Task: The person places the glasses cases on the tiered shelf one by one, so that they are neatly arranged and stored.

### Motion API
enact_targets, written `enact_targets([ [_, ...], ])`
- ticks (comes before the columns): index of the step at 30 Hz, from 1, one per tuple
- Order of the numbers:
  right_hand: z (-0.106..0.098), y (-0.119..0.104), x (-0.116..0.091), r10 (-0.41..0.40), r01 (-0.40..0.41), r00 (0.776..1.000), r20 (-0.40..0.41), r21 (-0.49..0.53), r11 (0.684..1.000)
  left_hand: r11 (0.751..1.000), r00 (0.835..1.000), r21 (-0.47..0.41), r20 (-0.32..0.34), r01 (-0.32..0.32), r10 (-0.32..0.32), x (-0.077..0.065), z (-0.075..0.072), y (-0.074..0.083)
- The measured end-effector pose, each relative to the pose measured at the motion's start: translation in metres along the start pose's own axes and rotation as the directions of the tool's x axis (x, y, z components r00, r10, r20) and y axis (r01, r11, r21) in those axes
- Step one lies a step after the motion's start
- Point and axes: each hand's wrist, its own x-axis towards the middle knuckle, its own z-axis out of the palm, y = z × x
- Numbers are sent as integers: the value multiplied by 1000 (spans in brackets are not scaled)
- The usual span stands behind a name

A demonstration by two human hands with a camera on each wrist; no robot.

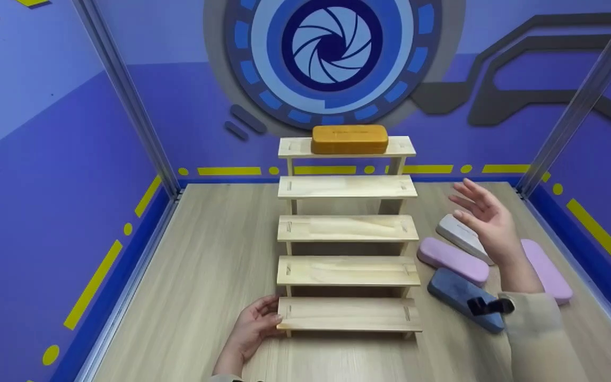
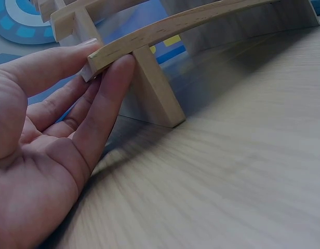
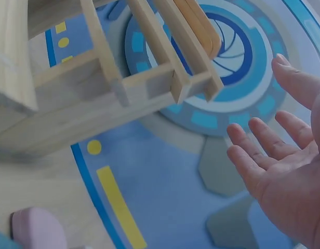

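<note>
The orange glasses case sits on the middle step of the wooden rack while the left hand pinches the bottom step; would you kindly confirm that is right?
Not quite: the head view shows the orange glasses case on the top step of the wooden rack. The left hand does pinch the bottom step.

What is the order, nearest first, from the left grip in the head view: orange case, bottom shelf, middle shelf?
1. Bottom shelf: left end pinched by left grip.
2. Middle shelf: two levels higher.
3. Orange case: on top shelf.
</note>
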Motion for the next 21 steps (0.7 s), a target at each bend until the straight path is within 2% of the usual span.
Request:
enact_targets([
  [2, -7, 4, -12, 9, -9, 1000, -6, 9, 1000, 1000, 1000, 5, -6, 6, -6, 0, 0, 1],
  [11, -34, 22, -65, 71, -74, 996, -51, -76, 994, 1000, 1000, 15, -5, 3, -3, 0, 1, 2],
  [17, -47, 34, -93, 100, -104, 992, -76, -50, 993, 1000, 1000, 10, -9, 6, -6, 0, 0, 1],
  [21, -52, 44, -112, 162, -165, 981, -110, -19, 986, 1000, 1000, 8, -9, 9, -9, 0, 0, 2],
])
